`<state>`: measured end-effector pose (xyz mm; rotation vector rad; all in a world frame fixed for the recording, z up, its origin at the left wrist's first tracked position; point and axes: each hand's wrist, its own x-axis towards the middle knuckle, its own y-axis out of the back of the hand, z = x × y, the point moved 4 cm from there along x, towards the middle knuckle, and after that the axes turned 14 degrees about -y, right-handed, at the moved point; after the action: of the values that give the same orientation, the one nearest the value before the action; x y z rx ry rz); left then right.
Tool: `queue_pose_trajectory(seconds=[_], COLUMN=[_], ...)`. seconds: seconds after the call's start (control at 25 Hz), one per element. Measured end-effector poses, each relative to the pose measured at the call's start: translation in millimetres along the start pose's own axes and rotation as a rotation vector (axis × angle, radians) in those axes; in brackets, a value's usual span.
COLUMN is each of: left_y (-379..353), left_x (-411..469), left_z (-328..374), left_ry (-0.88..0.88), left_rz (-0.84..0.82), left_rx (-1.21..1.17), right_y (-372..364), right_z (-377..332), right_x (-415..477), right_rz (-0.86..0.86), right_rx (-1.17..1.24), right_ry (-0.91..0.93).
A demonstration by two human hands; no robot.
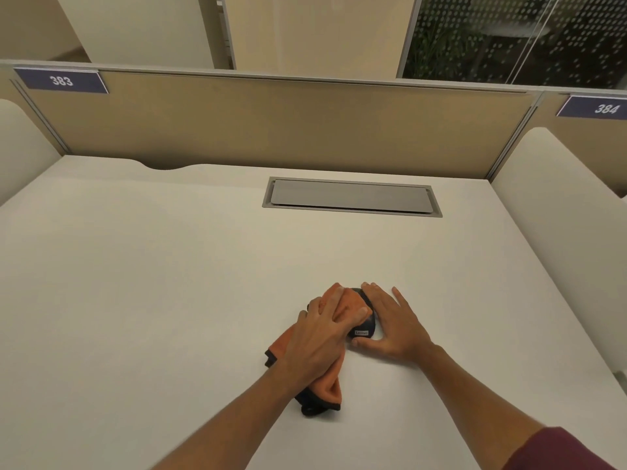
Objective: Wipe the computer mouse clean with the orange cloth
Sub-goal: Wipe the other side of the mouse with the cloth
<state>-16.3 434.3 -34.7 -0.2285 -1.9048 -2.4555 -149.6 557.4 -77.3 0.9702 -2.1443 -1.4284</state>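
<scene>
Cloth (346, 301) atop mouse (368, 326) on desk (169, 266)

Lbl 383 (61, 81), lbl 384 (605, 108) — mouse (369, 324): Lenovo
</scene>
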Motion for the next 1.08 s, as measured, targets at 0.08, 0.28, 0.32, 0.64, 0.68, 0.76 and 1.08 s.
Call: queue_pose_trajectory(seconds=[0.08, 0.28, 0.32, 0.64, 0.68, 0.76, 1.08], left_y=[0, -1, -1, 19, 18, 12, 9], left_x=[-7, -24, -28, -21, -15, -6, -26], left_z=[0, -4, -6, 6, 12, 19, 10], left_ry=[-0.025, -0.122, -0.109, 0.013, -0.022, -0.032, -0.118], left_rz=[-0.008, -0.076, -0.092, 0.205, 0.213, 0.141, 0.057], left_rx=[0.032, 0.098, 0.099, 0.021, 0.042, 0.052, 0.137], right_y=[1, 2, 2, 2, 3, 5, 5], right_z=[-1, -2, -2, -3, -4, -5, -3], right_x=[-1, -2, -1, -2, -3, -4, -3], right_rz=[-0.002, 0.002, 0.003, -0.015, -0.008, 0.001, 0.0], right_rx=[0.009, 0.005, 0.004, 0.009, 0.016, 0.024, 0.013], right_ry=[-0.006, 0.011, 0.009, 0.015, 0.017, 0.023, 0.026])
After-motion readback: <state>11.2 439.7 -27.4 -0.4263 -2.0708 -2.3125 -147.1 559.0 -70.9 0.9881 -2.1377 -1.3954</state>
